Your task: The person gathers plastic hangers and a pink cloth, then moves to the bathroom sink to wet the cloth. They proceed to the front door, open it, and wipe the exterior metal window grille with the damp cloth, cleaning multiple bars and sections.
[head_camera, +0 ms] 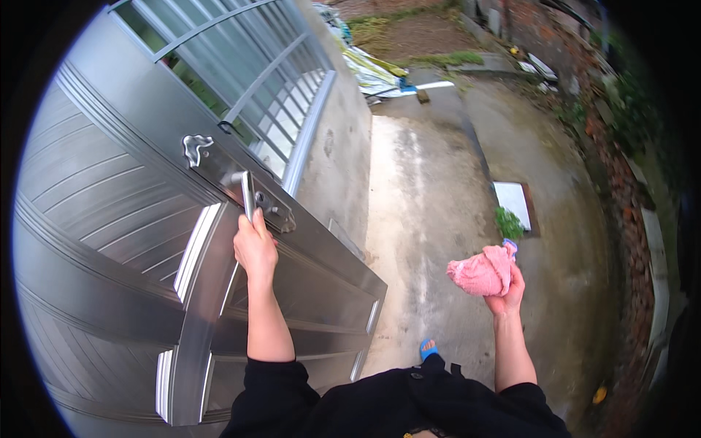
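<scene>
My left hand (256, 246) grips the lower end of a shiny lever handle (248, 191) on a grey metal door (306, 290). The handle stands out from an ornate lock plate (219, 164), with a keyhole cylinder (264, 200) beside it. Out to the right, my right hand (509, 293) holds a bunched pink cloth (482, 272) above the concrete. A small blue-purple piece (510, 247) shows at the cloth's upper end; what it belongs to is hidden. The palm and some fingers of that hand are behind the cloth.
A barred window (263, 87) is set in the rendered wall (342, 159) behind the door. Wet concrete (427, 219) runs ahead to striped sheeting (372, 68). A white board (512, 203) and a green plant (509, 222) lie right, before a crumbling brick wall (613, 175). A blue sandal (428, 349) shows below.
</scene>
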The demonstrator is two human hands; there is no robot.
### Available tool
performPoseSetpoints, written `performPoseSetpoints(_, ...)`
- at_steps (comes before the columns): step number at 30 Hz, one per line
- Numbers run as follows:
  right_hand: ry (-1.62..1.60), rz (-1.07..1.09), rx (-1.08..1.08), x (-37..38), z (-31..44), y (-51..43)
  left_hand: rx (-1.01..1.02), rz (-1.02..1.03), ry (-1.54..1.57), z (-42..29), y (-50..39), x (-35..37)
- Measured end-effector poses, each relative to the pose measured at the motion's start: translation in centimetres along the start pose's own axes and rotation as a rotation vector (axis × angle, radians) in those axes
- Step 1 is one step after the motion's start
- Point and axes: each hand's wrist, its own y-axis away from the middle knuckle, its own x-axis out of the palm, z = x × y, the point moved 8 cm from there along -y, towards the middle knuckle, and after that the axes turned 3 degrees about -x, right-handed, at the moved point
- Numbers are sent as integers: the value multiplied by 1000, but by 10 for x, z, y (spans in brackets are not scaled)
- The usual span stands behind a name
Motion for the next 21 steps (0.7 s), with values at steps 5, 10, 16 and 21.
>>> performPoseSetpoints(5, -51, 98, 136, 38, -39, -92, -35, -70, 9, -8, 4, -3)
performPoseSetpoints(10, -39, 172, 291, 64, -74, -188, -81, -135, 31, -4, 6, -6)
performPoseSetpoints(16, -14, 72, 406, 63, -93, -300, -177, -288, -71, 11, 20, -17)
performPoseSetpoints(21, 83, 288, 588, 111, -120, -410, -214, -408, -206, 12, 21, -18)
